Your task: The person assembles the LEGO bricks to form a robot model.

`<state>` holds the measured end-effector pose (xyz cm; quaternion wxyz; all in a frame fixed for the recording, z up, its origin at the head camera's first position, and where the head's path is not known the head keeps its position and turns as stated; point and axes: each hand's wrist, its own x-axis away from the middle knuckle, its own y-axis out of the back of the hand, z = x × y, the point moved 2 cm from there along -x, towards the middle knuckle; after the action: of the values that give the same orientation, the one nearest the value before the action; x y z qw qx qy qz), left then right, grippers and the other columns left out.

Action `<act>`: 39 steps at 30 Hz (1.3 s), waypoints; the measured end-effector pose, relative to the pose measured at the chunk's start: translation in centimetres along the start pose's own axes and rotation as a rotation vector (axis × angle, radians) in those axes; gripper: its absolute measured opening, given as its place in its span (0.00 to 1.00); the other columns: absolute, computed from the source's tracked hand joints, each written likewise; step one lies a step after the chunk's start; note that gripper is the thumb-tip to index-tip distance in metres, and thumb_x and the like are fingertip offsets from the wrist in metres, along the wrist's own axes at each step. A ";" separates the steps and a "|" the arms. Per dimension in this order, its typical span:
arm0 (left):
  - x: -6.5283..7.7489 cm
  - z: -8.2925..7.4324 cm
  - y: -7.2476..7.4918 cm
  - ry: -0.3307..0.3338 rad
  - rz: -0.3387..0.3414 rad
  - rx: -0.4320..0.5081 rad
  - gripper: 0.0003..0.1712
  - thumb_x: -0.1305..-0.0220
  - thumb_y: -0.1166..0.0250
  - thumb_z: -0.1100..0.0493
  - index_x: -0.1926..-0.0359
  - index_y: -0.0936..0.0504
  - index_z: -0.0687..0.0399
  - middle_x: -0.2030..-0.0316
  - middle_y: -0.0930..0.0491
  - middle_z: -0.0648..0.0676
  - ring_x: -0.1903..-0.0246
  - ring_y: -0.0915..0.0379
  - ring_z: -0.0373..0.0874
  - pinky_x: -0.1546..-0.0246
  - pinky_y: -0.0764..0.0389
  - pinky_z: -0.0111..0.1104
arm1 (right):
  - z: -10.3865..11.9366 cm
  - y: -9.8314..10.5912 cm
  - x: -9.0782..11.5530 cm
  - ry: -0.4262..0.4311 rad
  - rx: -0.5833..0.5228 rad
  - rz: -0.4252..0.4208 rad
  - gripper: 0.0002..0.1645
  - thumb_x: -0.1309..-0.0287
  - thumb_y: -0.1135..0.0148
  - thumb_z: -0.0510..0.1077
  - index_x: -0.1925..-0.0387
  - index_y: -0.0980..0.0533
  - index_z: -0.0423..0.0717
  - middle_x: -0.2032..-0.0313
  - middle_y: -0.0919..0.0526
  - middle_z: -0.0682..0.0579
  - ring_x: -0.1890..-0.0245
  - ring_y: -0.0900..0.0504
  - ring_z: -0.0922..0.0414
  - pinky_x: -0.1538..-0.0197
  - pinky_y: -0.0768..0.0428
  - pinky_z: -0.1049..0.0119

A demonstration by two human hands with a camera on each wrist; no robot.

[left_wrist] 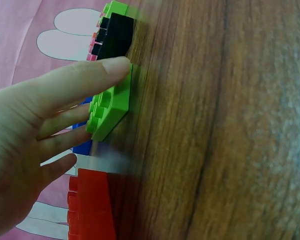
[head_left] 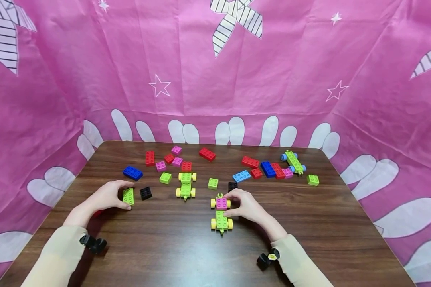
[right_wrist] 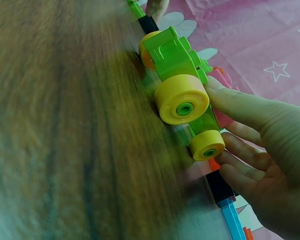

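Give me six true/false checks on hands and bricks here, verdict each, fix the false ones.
1. The left hand holds a green brick. True.
2. A black brick touches that green brick. False: the nearby black brick lies apart, to its right in the head view.
3. The right hand is at a yellow-wheeled car. True.
4. The brick on that car is blue. False: it is a pink brick.
5. The pink brick sits toward the car's end farther from the person. True.
6. The blue-wheeled car is at the far left. False: the blue-wheeled car is at the far right in the head view.
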<state>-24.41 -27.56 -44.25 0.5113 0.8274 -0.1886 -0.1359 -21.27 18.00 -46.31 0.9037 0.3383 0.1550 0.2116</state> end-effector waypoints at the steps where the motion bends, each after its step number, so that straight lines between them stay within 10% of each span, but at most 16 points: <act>1: 0.0 0.1 0.0 0.006 0.005 -0.003 0.45 0.62 0.20 0.48 0.45 0.24 0.70 0.49 0.20 0.66 0.49 0.25 0.62 0.47 0.27 0.55 | 0.0 0.0 0.0 0.001 -0.001 -0.001 0.29 0.57 0.22 0.52 0.53 0.20 0.45 0.55 0.18 0.52 0.53 0.20 0.55 0.46 0.21 0.58; 22: -0.1 -0.2 -0.1 0.057 0.046 -0.010 0.44 0.62 0.20 0.51 0.45 0.24 0.70 0.49 0.22 0.69 0.50 0.26 0.62 0.48 0.27 0.56 | -0.3 -0.1 0.0 0.000 -0.015 0.006 0.29 0.57 0.23 0.52 0.53 0.21 0.45 0.55 0.19 0.51 0.53 0.20 0.54 0.46 0.21 0.59; 39: -0.4 -3.0 1.1 0.008 -0.072 0.058 0.41 0.57 0.22 0.53 0.44 0.25 0.71 0.47 0.22 0.68 0.47 0.27 0.62 0.46 0.27 0.56 | -0.1 0.0 -0.1 0.009 -0.009 0.000 0.30 0.57 0.23 0.52 0.53 0.21 0.45 0.55 0.19 0.51 0.53 0.20 0.55 0.46 0.21 0.59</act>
<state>-23.73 -25.42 -41.97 0.4825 0.8487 -0.1606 -0.1453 -21.39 17.99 -46.42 0.9046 0.3332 0.1583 0.2139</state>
